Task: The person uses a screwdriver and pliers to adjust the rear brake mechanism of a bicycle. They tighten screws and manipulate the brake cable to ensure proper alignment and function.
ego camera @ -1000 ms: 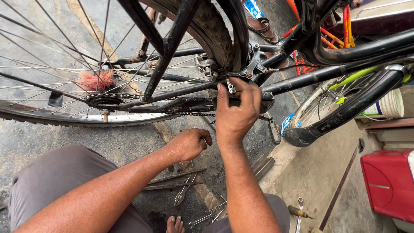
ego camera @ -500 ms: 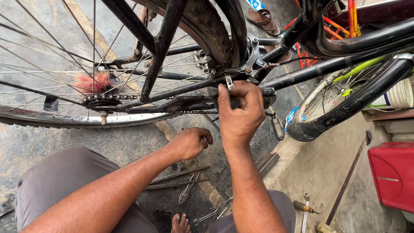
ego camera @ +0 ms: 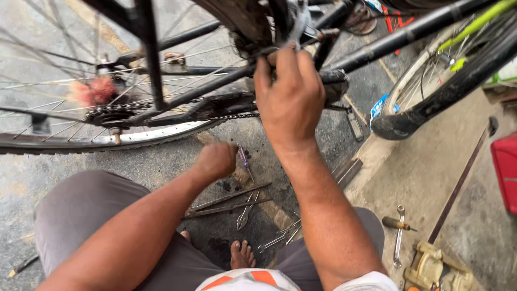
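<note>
My right hand [ego camera: 288, 99] is raised and closed around a metal part at the bottom bracket of a black bicycle frame [ego camera: 377, 43], just above the chain [ego camera: 226, 114]. My left hand [ego camera: 215, 160] is low over the ground with its fingers curled around a small purple-handled tool [ego camera: 245, 161]. What sits inside the right fist is hidden. The rear wheel [ego camera: 81, 140] with its sprocket [ego camera: 107, 112] and a pink tuft [ego camera: 91, 90] on the hub lies to the left.
Pliers [ego camera: 245, 213], long metal bars [ego camera: 226, 202] and spanners [ego camera: 280, 237] lie on the ground between my knees, near my bare foot [ego camera: 242, 254]. A wrench [ego camera: 398, 242] and a screwdriver [ego camera: 396, 222] lie on the right. A second tyre [ego camera: 431, 105] and a red box [ego camera: 506, 167] stand to the right.
The view has dipped and moved closer. My right hand stays gripped at the frame, while my left hand has dropped lower toward the tools and closed on the purple-handled one.
</note>
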